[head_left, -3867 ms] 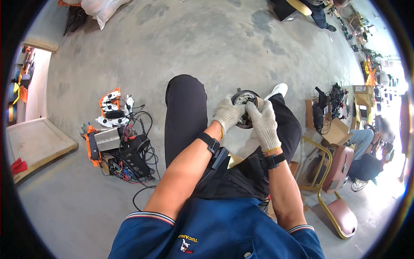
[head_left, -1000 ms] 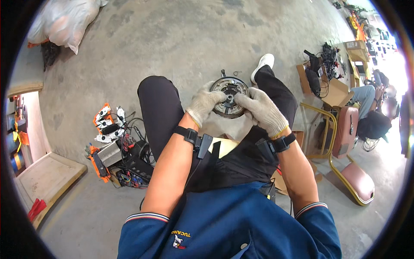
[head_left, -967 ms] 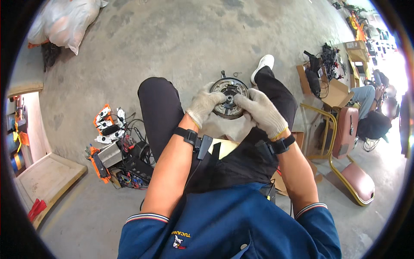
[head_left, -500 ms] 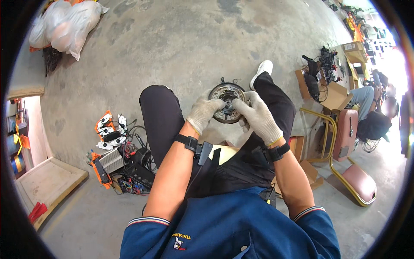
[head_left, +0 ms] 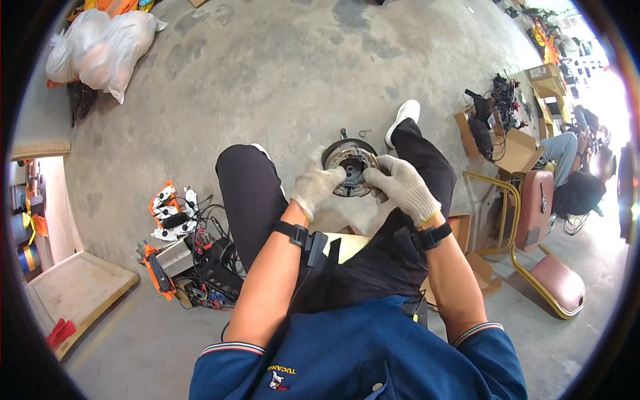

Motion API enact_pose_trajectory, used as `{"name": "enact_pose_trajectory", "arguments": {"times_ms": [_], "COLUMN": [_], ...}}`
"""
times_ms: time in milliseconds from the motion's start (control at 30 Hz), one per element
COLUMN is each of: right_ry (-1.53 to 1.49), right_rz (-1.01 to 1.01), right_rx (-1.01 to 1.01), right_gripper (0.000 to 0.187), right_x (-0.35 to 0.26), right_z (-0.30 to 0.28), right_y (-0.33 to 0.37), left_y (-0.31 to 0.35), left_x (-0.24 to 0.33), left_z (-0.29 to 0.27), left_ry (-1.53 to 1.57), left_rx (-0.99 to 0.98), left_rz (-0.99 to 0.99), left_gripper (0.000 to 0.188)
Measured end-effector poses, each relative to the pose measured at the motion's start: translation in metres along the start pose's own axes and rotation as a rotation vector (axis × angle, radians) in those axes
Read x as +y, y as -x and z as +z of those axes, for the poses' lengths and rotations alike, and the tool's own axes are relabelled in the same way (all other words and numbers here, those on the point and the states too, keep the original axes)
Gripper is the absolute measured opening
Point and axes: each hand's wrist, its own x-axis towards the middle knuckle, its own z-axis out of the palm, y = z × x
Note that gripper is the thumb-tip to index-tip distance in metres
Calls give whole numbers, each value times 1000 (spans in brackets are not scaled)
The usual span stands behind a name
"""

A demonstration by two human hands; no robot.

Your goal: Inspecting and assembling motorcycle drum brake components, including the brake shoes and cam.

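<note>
The cream knit-gloved left hand (head_left: 319, 187) grips the round, dark-and-silver metal drum assembly (head_left: 351, 167) near eight o'clock; the cream knit-gloved right hand (head_left: 401, 184) grips it near four. These opposed holds likely steady it between the black-trousered legs (head_left: 248, 190), thumbs toward its centre.

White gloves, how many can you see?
2: one on the left hand, the other on the right hand, both hands holding the round metal part. More might be hidden from view.

L hand (head_left: 318, 187) & R hand (head_left: 405, 187) gloved, 2 thumbs (head_left: 373, 177) inward.
</note>
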Motion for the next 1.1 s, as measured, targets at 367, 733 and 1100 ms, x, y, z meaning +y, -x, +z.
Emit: {"name": "enact_pose_trajectory", "arguments": {"times_ms": [367,733,1100], "right_ry": [744,39,49], "right_rz": [-139,-186,-476], "right_rx": [354,73,348], "right_gripper": [54,60,58], "right_x": [14,13,21], "right_z": [0,-6,7], "right_y": [-4,7,15], "left_y": [8,22,30], "left_x": [18,44,58], "left_z": [-2,-7,-7], "left_ry": [28,248,242], "left_rx": [85,-74,-113], "left_rz": [17,-21,96], "left_gripper": [47,48,53]}}
